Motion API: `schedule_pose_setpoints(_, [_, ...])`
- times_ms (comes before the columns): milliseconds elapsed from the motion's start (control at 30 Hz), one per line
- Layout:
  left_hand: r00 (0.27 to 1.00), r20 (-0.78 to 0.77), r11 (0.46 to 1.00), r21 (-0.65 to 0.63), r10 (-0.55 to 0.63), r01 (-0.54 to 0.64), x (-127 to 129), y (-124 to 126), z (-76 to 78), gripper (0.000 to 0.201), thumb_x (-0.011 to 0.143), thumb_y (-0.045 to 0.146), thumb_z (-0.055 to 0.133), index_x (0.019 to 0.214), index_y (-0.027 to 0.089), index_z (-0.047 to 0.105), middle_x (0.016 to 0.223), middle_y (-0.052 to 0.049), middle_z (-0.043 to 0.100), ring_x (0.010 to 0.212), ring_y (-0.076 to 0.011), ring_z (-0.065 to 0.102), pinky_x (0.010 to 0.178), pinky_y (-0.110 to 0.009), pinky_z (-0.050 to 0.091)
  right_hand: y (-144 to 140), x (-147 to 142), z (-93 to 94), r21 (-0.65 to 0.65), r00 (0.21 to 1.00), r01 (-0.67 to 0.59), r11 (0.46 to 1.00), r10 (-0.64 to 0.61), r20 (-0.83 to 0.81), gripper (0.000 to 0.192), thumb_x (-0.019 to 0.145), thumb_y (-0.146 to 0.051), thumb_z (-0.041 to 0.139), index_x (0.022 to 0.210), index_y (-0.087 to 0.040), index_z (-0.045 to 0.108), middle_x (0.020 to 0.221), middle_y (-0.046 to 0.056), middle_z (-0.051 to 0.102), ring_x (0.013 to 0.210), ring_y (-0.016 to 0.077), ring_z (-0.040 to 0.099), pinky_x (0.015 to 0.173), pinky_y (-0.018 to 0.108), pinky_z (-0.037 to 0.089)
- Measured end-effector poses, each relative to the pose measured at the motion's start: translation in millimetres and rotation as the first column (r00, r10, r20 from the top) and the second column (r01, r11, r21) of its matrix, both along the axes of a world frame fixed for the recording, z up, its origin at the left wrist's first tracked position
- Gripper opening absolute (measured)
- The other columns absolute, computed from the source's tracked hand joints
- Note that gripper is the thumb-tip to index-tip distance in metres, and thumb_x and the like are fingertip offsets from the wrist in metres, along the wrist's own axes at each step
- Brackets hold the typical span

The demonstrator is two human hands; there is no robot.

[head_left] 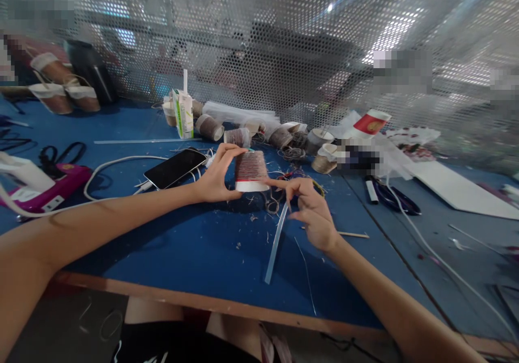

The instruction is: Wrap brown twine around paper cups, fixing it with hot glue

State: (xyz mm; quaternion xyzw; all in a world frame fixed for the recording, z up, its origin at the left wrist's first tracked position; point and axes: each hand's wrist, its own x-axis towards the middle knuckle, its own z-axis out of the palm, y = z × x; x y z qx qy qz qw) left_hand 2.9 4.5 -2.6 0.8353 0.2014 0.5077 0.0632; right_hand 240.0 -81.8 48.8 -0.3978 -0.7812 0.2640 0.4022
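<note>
My left hand (217,176) grips a cup wound with brown twine (250,167), thumb below and fingers on top. The cup is held just above the table with its wider end down; a red line and a bare white band run around that end. My right hand (311,211) reaches in from the right, index finger stretched to the red line, thumb apart and the other fingers curled. Just below it, a translucent flat strip (276,244) slants toward the table's front; whether the hand touches it, I cannot tell. Scissors (272,203) lie behind, their handles partly showing.
A phone (176,168) with a white cable and a purple power strip (52,187) are at left. Several twine-wrapped cups (208,127), a drink carton (184,114) and a red-and-white paper cup (370,124) stand or lie behind. A wooden stick (352,235) lies at right.
</note>
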Motion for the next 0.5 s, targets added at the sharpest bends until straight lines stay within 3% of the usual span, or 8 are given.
schedule_pose_setpoints(167, [1.000, 0.016, 1.000, -0.017, -0.005, 0.005, -1.4, -0.3, -0.1, 0.084, 0.065, 0.034, 0.078, 0.137, 0.022, 0.037, 0.125, -0.013, 0.042, 0.123, -0.0318, 0.045, 0.101, -0.052, 0.051, 8.6, 8.0, -3.7, 0.035, 0.954, 0.157, 0.987, -0.143, -0.263, 0.017, 0.052, -0.013, 0.044, 0.064, -0.024, 0.040, 0.091, 0.007, 0.075, 0.103, 0.0339, 0.066, 0.087, 0.049, 0.043])
schedule_pose_setpoints(267, [1.000, -0.018, 1.000, 0.001, 0.009, -0.009, -1.5, -1.2, 1.1, 0.084, 0.066, 0.032, 0.077, 0.138, 0.022, 0.035, 0.124, -0.013, 0.041, 0.123, -0.0321, 0.045, 0.100, -0.053, 0.051, 8.5, 9.9, -4.9, 0.117, 0.940, 0.181, 0.976, -0.137, -0.313, 0.019, 0.050, -0.012, 0.044, 0.065, -0.024, 0.042, 0.086, 0.006, 0.074, 0.096, 0.0320, 0.067, 0.085, 0.048, 0.044])
schedule_pose_setpoints(333, [0.999, -0.041, 1.000, 0.014, 0.028, -0.027, -1.1, -2.3, 2.2, 0.084, 0.067, 0.034, 0.077, 0.138, 0.022, 0.035, 0.124, -0.013, 0.041, 0.122, -0.0313, 0.045, 0.100, -0.053, 0.050, 5.1, 7.9, -4.9, 0.175, 0.972, 0.130, 0.976, -0.090, -0.216, 0.021, 0.049, -0.012, 0.045, 0.066, -0.024, 0.042, 0.089, 0.005, 0.074, 0.093, 0.0308, 0.064, 0.084, 0.048, 0.042])
schedule_pose_setpoints(400, [0.998, -0.047, 0.999, 0.033, 0.039, -0.037, -0.2, -3.3, 3.0, 0.084, 0.067, 0.037, 0.077, 0.138, 0.021, 0.035, 0.124, -0.013, 0.041, 0.121, -0.0306, 0.045, 0.101, -0.053, 0.050, 0.0, 3.6, -3.5, 0.216, 0.999, 0.038, 0.976, -0.035, -0.016, 0.022, 0.050, -0.012, 0.045, 0.067, -0.024, 0.042, 0.096, 0.004, 0.074, 0.093, 0.0297, 0.058, 0.084, 0.048, 0.040])
schedule_pose_setpoints(500, [0.998, -0.038, 0.997, 0.064, 0.048, -0.045, 1.6, -3.9, 3.7, 0.082, 0.068, 0.040, 0.077, 0.137, 0.020, 0.036, 0.124, -0.013, 0.041, 0.119, -0.0300, 0.046, 0.100, -0.054, 0.050, -7.3, -3.9, 0.5, 0.214, 0.965, -0.073, 0.974, 0.014, 0.263, 0.023, 0.052, -0.011, 0.044, 0.071, -0.025, 0.043, 0.111, 0.000, 0.073, 0.092, 0.0279, 0.046, 0.083, 0.049, 0.038])
